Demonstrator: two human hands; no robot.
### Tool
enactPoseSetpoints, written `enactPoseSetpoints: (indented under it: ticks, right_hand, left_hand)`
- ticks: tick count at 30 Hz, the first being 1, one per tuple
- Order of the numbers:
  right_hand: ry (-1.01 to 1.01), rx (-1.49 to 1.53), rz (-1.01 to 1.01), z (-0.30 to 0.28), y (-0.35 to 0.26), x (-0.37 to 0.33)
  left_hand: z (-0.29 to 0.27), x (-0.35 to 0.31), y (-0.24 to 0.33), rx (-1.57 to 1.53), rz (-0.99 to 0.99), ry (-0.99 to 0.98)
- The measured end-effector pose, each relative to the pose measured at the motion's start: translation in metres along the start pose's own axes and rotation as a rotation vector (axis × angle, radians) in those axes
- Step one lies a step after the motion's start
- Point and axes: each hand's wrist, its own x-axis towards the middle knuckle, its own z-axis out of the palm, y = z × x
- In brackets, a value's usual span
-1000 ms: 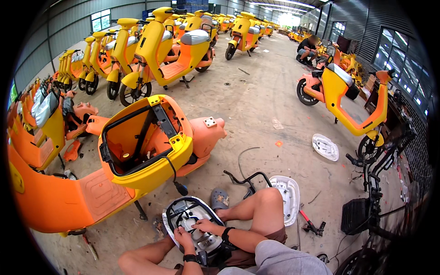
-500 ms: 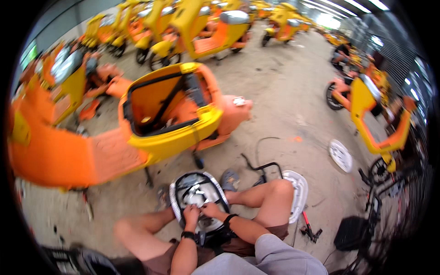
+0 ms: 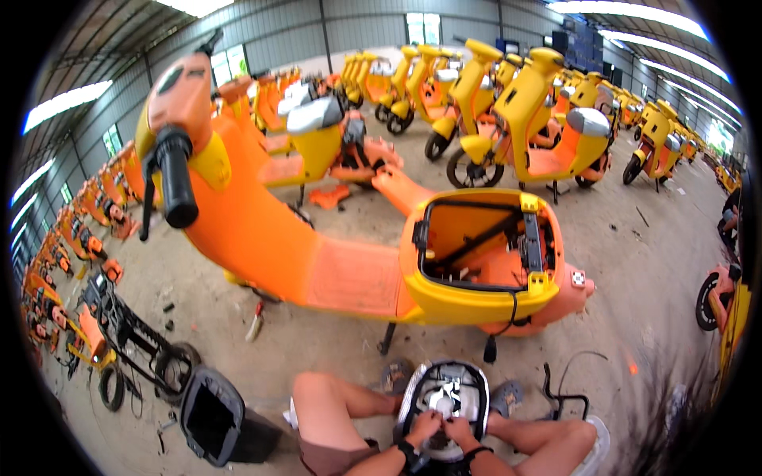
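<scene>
Seat shell (image 3: 447, 399) lies beneath left hand (image 3: 424, 428) and right hand (image 3: 459, 431), fingers (image 3: 433, 418) bunched narrow, their hold I cannot tell.

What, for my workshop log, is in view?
Nearest scooter: one, orange and yellow, centre
Other scooters: many, yellow and orange, background
Loose panel: one, orange, behind nearest scooter
Crates: several, blue, upper right
Another person: one, dark clothes, right edge
Bare frame: one, black, left
Bin: one, black, lower left
Tool: one, red and pale, floor
Bent tube: one, black, lower right
White part: one, white, by right knee
Clogs: two, grey, feet
Shell: one, black and white, between legs
Left hand: one, bare, at shell
Right hand: one, bare, at shell
</scene>
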Motion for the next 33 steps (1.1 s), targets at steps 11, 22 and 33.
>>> enactPoseSetpoints:
  ticks: [11,22,33]
  right_hand:
    - [0.104,0.203,0.117,-0.018,-0.028,-0.023]
    - [0.123,0.121,0.111,-0.035,-0.041,-0.026]
    - [0.091,-0.067,-0.034,-0.016,-0.029,-0.019]
  left_hand:
    - [-0.003,0.003,0.003,-0.37,0.018,-0.138]
    - [0.006,0.007,-0.005,-0.019,0.123,-0.004]
    - [0.022,0.039,-0.072,-0.258,0.004,0.02]
